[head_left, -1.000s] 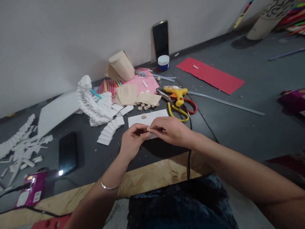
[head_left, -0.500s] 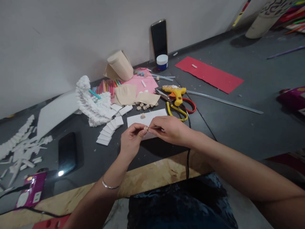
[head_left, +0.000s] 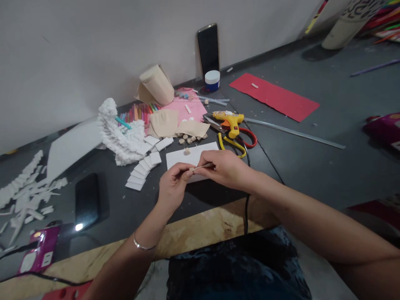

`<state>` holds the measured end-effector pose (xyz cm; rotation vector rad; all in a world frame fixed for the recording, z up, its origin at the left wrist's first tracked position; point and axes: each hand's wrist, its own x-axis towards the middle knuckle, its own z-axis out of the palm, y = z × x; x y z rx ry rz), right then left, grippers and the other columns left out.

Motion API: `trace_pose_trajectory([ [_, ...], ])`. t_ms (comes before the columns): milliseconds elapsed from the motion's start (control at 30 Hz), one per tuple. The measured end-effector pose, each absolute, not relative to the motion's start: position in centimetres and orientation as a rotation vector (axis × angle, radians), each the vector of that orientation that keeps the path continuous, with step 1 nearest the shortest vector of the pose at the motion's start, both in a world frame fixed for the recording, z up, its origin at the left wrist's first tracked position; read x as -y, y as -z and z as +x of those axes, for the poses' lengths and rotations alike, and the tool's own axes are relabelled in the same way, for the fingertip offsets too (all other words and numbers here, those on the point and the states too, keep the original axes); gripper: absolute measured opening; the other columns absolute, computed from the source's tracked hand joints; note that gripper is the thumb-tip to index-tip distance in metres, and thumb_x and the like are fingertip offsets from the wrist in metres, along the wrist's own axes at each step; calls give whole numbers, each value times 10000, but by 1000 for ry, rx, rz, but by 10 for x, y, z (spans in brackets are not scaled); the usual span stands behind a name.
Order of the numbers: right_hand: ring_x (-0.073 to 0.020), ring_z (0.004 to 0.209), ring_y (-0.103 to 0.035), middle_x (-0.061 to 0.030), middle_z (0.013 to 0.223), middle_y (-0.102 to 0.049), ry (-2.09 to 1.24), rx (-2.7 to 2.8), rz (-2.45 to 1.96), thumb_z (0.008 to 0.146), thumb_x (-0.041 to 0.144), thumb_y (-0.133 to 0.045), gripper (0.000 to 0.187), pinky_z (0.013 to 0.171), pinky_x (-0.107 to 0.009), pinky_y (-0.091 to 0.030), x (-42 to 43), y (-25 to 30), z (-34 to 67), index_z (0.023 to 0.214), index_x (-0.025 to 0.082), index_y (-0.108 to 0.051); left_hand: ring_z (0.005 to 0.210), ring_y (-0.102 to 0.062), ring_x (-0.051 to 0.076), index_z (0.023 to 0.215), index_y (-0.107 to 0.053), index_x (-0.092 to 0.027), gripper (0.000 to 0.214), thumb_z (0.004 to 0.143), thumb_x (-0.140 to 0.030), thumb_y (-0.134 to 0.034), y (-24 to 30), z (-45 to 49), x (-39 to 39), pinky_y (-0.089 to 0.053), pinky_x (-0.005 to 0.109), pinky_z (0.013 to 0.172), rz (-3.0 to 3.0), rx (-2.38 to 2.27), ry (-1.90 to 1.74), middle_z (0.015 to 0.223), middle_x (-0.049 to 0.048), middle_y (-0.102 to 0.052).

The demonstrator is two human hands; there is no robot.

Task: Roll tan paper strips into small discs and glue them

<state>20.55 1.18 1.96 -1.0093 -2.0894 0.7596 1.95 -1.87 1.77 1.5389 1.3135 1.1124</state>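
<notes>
Thin stick [head_left: 201, 166] is being pinched between both hands.
Right hand [head_left: 224, 168] is gripping it with closed fingers; left hand [head_left: 173, 185] is closing on its tip, above white card [head_left: 190, 155].

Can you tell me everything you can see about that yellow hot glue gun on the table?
The hot glue gun has a glossy yellow plastic body with an orange part near the trigger. It lies on its side on the dark tabletop, apparently against the metal blades of the red-handled scissors, though the exact contact is hard to tell.
</notes>
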Motion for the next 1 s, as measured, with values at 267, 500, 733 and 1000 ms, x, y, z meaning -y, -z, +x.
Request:
trace_pose_trajectory([
  [267,-87,576,-496,20,636,-603,-1034,1978,-1035,823,313,-678,220,558,-212,-332,-9,-28,206,689,159,-597,731,-630,169,816,-748,-204,250,678,-408,-793,-19,21,21,-497,270,687,1480,-1200,-1151,791,44,-719],
  [500,-85,607,-539,13,687,-643,-1184,1985,-922,848,298,-646,156,579,-205,-375,-14,-27,211,797,151,-662,663,-618,130,726,-724,-177,250,593,-341,-858,-2,18,14,-498,237,649,1221,-1170,-1178,705,20,-697],
  [733,-98,696,-597,-14,793,-695,-1090,2022,-848,890,273,-600,142,645,-212,-412,-14,-28,211,871,152,-673,742,-659,142,817,-749,-191,233,663,-351,-821,3,15,14,-514,249,728,1240,-1202,-1257,790,37,-734],
  [1000,-84,606,-526,5,738,-642,-1180,2004,-882,911,344,-553,224,573,-199,-385,-9,-29,208,927,150,-664,753,-663,149,815,-738,-194,142,751,-321,-756,-17,15,19,-514,252,682,1692,-1271,-1370,794,36,-728],
])
